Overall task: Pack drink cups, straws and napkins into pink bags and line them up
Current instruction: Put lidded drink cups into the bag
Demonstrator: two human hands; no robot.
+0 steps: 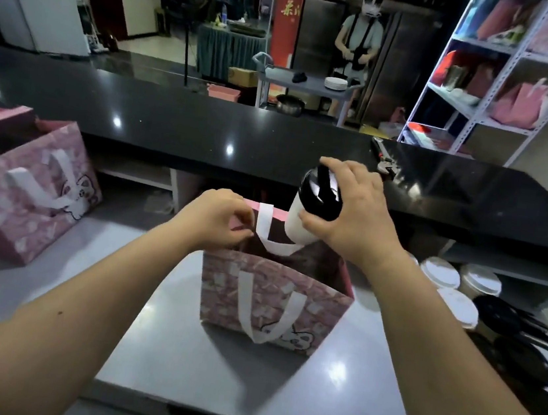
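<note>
two counters fill most of the view: a long black counter (207, 123) across the back and a pale grey worktop (179, 351) in front of it, lower and nearer. on the worktop's left edge stands a large pink bag (25, 197) with white handles and a cartoon print, upright, well apart from the middle. in the centre stands a second, smaller-looking pink bag, the open bag (271, 300), its mouth wide and dark inside, one white handle hanging down its near face and the far handle (265, 223) raised over the opening.

the left hand (219, 218) is closed in a pinch on the far rim of the open bag, just beside that raised handle, thumb and fingertips pressed together on the fabric. the right hand (355, 210) is wrapped around a drink cup (314, 205), white-bodied with a black domed lid, fingers curled over the lid and thumb against the side. the cup is tilted, lid toward the black counter, its base just over the bag's mouth at the far right corner; whether it touches the bag i cannot tell.

to the right on the worktop sit a few white-lidded cups (455, 291) close together, with loose black lids (517, 347) just beside them. a wrench (384, 157) lies on the black counter.
</note>
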